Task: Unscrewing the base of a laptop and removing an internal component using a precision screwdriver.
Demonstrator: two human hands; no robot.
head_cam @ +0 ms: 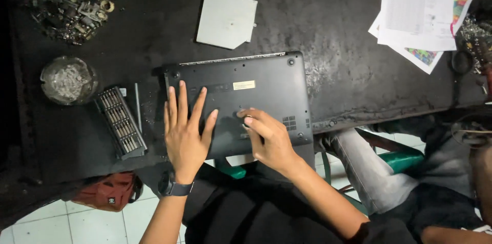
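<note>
Left hand (185,130) flat, fingers spread, on laptop underside (266,87); right hand (266,139) beside, apparently pinching small screw.

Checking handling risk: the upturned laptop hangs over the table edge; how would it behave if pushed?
The laptop looks rigid and would probably slide as one piece. Its near edge overhangs, so it might tip. The left hand lying flat on it likely steadies it.

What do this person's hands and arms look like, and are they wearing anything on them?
Both forearms are bare, with no gloves or long sleeves. The left hand has a dark wristwatch with a dark band on its wrist. The right hand shows nothing on its wrist. No rings are visible.
</note>
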